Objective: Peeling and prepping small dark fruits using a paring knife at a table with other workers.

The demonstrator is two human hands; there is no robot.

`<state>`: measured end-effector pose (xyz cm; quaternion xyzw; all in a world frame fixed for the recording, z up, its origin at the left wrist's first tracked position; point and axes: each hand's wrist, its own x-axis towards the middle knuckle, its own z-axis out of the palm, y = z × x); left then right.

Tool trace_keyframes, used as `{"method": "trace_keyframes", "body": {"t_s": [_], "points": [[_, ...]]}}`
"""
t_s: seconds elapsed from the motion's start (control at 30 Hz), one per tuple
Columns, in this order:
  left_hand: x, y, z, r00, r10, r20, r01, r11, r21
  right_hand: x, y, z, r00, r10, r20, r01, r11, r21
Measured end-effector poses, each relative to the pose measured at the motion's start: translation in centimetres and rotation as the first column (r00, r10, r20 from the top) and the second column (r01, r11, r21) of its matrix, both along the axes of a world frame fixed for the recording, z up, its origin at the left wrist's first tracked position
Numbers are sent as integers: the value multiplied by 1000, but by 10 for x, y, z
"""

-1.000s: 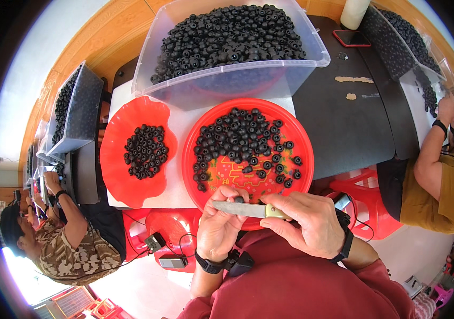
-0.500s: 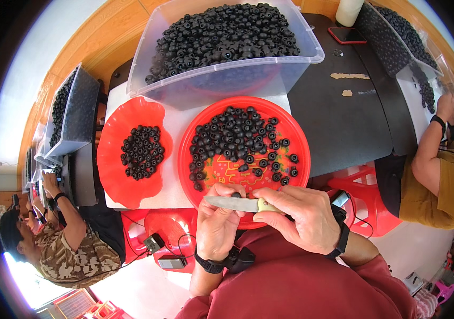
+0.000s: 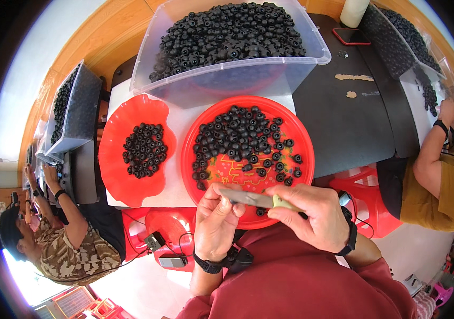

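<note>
Over the near edge of the counter (image 3: 179, 194), above the near rim of the round red tray (image 3: 301, 165), a knife (image 3: 253, 199) is held crosswise between both hands. Its long axis is seen running left to right, blade toward the left, pale handle toward the right. The right hand (image 3: 314, 218) is closed on the handle end; the left hand (image 3: 215, 223) is curled at the blade tip, fingertips pinched there. Whether a small black piece is held in that left grip cannot be told. Loose black ring-shaped pieces (image 3: 240, 141) lie just beyond the blade, toward the far side of the tray, nearer the left hand. A scalloped red dish (image 3: 115, 175) with fewer pieces is noted toward the left edge, and a clear tub (image 3: 227, 80) heaped with pieces along the far edge.
</note>
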<state>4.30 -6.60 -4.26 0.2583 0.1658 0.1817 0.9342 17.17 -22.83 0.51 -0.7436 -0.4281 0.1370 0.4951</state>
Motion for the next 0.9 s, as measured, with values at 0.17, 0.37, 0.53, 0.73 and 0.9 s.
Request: {"method": "trace_keyframes", "body": {"t_s": [0.17,0.37,0.53,0.73,0.9], "points": [[1,-3,-4,999,-3,41,1,999,36,-6,1,3,996,61,65,-57,996,-62],[-1,1,-4,998,-42,44,41,999,25,-5,2,1,993,46,104,-39,997,-63],[-1,0,-4,998,-41,39,40,999,21,-4,2,3,994,35,99,-26,996,-89],[1,1,-6,998,-39,52,37,998,41,-5,0,3,995,55,77,-48,995,-92],[1,0,-5,998,-37,52,35,999,30,-5,0,3,994,38,105,-29,996,-89]]}}
